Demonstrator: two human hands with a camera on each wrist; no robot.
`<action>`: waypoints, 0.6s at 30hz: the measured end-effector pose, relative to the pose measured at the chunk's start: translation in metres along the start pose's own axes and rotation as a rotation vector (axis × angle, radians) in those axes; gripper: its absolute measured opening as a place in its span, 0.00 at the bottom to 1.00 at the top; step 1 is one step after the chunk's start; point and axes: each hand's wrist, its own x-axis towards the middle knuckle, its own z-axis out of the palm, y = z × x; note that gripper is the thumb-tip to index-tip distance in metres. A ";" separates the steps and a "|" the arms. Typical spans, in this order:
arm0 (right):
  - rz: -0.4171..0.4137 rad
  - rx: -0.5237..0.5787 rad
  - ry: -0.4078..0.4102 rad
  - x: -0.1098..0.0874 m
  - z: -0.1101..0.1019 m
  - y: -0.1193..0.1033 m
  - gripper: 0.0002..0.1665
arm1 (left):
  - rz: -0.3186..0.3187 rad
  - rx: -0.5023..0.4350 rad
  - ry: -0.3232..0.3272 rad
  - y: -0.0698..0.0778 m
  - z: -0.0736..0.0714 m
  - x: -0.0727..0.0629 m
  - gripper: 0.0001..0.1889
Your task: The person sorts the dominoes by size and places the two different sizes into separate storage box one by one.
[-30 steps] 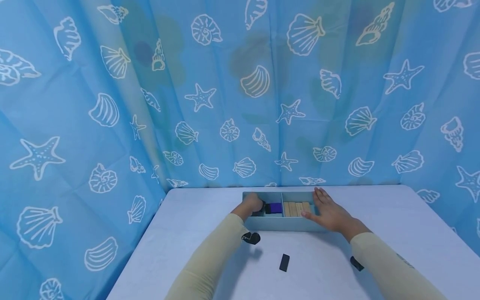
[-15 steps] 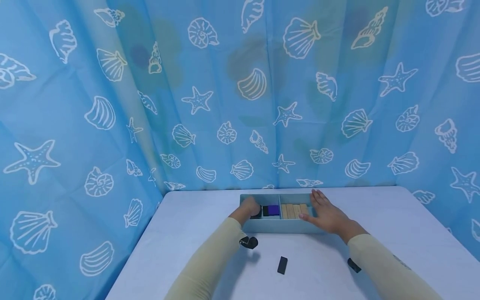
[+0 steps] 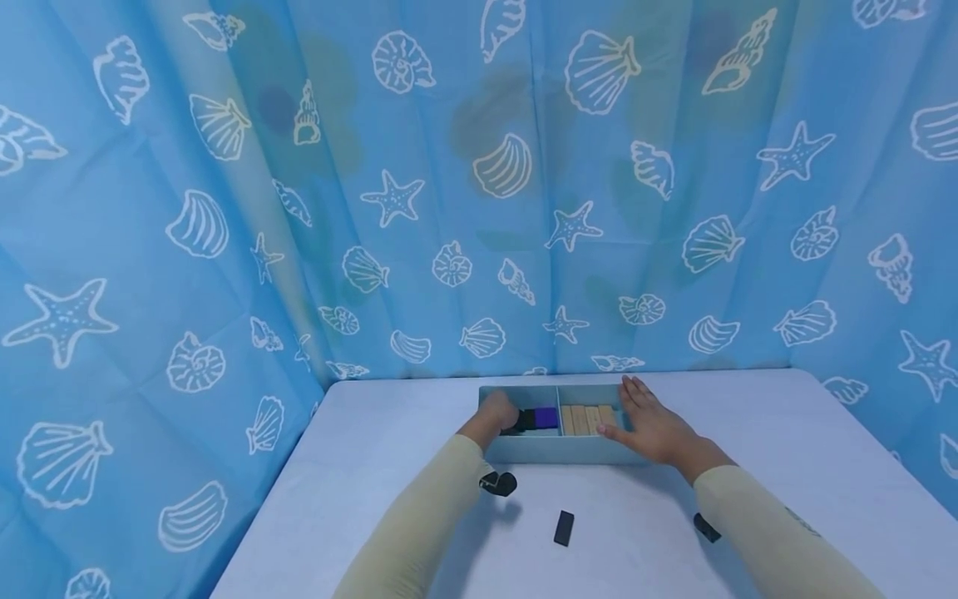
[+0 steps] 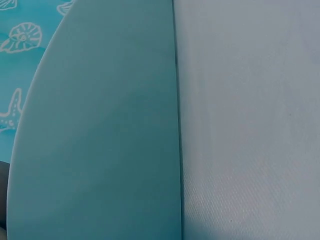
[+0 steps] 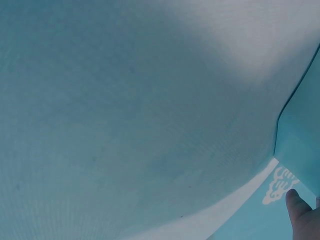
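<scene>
A light blue-grey box (image 3: 561, 451) with two compartments stands near the table's far edge. My left hand (image 3: 497, 409) reaches down into its left compartment; the fingertips are hidden, so their grip cannot be made out. Beside that hand lie black blocks (image 3: 527, 419), with a purple block (image 3: 546, 418) to their right. Several wooden blocks (image 3: 587, 420) stand in a row in the right compartment. My right hand (image 3: 654, 424) rests against the box's right end, fingers straight and thumb over the front rim. In the right wrist view one fingertip (image 5: 297, 212) shows beside the box wall.
A single black block (image 3: 564, 528) lies on the white table (image 3: 404, 408) in front of the box. Dark wrist cameras hang below both sleeves. A blue shell-print curtain (image 3: 449, 208) rises behind the table and along its left side.
Inside the left compartment, my left hand shifts slightly and more black shows between it and the purple block. The right hand stays at the box's end. The head view shifts slightly.
</scene>
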 end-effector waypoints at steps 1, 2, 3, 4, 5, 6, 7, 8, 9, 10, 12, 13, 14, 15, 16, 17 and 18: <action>0.003 0.002 -0.001 0.000 0.000 0.000 0.61 | -0.002 -0.001 0.000 0.000 0.000 0.000 0.14; 0.006 0.005 -0.003 0.000 0.000 0.000 0.61 | 0.000 0.003 0.001 0.000 -0.001 0.000 0.14; 0.011 0.003 -0.006 0.000 0.000 0.000 0.61 | -0.001 0.000 -0.001 0.001 -0.001 0.000 0.14; 0.012 0.003 -0.007 0.000 0.000 -0.001 0.61 | -0.002 -0.006 -0.001 0.001 -0.001 0.000 0.15; 0.011 0.002 -0.007 0.001 0.000 -0.001 0.62 | -0.002 -0.013 -0.002 0.001 -0.001 0.000 0.15; 0.010 0.001 -0.006 0.001 0.000 -0.001 0.62 | -0.006 -0.023 -0.006 0.001 -0.002 0.000 0.16; 0.011 0.002 -0.005 0.001 0.000 -0.001 0.62 | -0.008 -0.028 -0.008 0.001 -0.002 0.000 0.17; 0.011 0.000 -0.005 0.001 0.000 0.000 0.62 | 0.005 -0.025 -0.005 0.000 -0.001 0.001 0.17; 0.010 0.000 -0.004 0.001 0.000 0.000 0.61 | 0.000 -0.030 -0.009 -0.001 -0.001 0.001 0.17; 0.007 0.003 -0.003 0.001 0.000 0.000 0.61 | -0.001 -0.029 -0.010 0.000 -0.001 0.000 0.18; 0.006 0.007 -0.004 0.000 -0.001 0.000 0.61 | -0.002 -0.018 -0.012 0.000 -0.001 -0.001 0.18; 0.006 0.006 -0.005 0.000 -0.001 -0.001 0.61 | 0.003 -0.005 -0.009 0.000 -0.001 -0.002 0.17; 0.006 0.005 -0.006 0.000 -0.001 -0.001 0.61 | 0.008 0.005 -0.005 0.000 -0.001 -0.003 0.17; 0.007 0.006 -0.008 0.000 -0.001 -0.001 0.61 | -0.002 0.009 -0.008 0.002 -0.002 -0.005 0.17; 0.007 0.006 -0.009 0.000 -0.001 -0.001 0.61 | 0.001 0.021 -0.005 0.002 -0.002 -0.006 0.17; 0.008 0.009 -0.009 0.000 -0.001 -0.001 0.61 | 0.005 0.034 -0.002 0.001 -0.001 -0.006 0.17; 0.007 0.007 -0.008 0.000 -0.001 -0.001 0.61 | 0.009 0.048 0.003 0.001 -0.001 -0.006 0.16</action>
